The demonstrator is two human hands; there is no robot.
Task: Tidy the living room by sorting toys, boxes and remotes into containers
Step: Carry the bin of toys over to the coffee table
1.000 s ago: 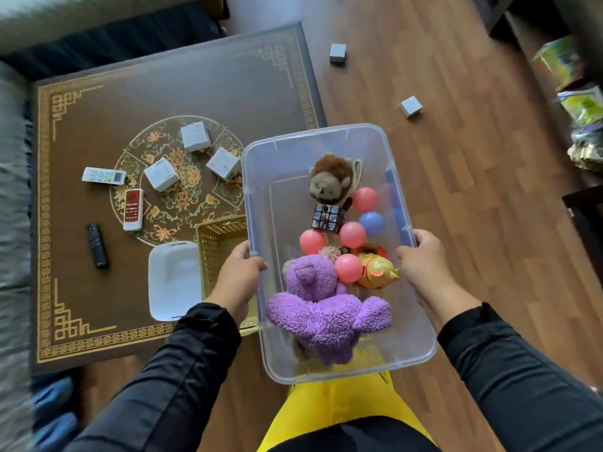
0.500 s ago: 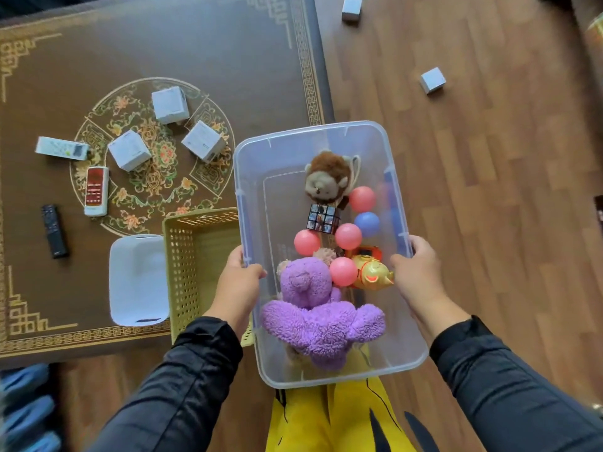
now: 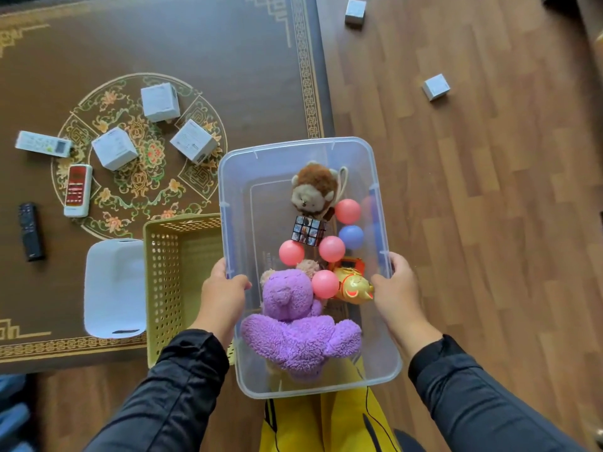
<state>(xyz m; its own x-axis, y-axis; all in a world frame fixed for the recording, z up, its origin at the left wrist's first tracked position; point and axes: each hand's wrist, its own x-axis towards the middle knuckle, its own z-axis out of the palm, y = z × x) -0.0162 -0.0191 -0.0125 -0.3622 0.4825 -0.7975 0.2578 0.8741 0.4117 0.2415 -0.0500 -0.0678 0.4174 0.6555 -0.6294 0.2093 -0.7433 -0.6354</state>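
Left hand: we see the left hand (image 3: 224, 290) curled over the left rim of the clear plastic bin (image 3: 261, 164), thumb inside the wall, fingers wrapped underneath.
Right hand: the right hand (image 3: 396, 288) grips the opposite long rim the same way — both hands clasp the bin at about its middle, nearer the close end.
Bin position: we find it held between the two hands, above the wood floor (image 3: 489, 223), its left side overlapping the yellow perforated basket (image 3: 169, 265) and the edge of the brown patterned table top (image 3: 195, 44).
Bin contents: one purple plush bear (image 3: 293, 324) at the near end, between the hands; one gold toy figure (image 3: 354, 283) just beside the right hand; one picture cube (image 3: 308, 230); one brown plush animal (image 3: 315, 189) toward the far end.
Balls: four pink balls (image 3: 332, 248) and one blue ball (image 3: 351, 237), clustered mid-bin.
Table: three white boxes (image 3: 114, 148), three remotes — a white one (image 3: 43, 144), a red-and-white one (image 3: 77, 190), a black one (image 3: 31, 231) — plus a white tub (image 3: 114, 288) touching the basket's left side.
Floor: two more grey-white boxes (image 3: 436, 87) lie well apart from the bin.
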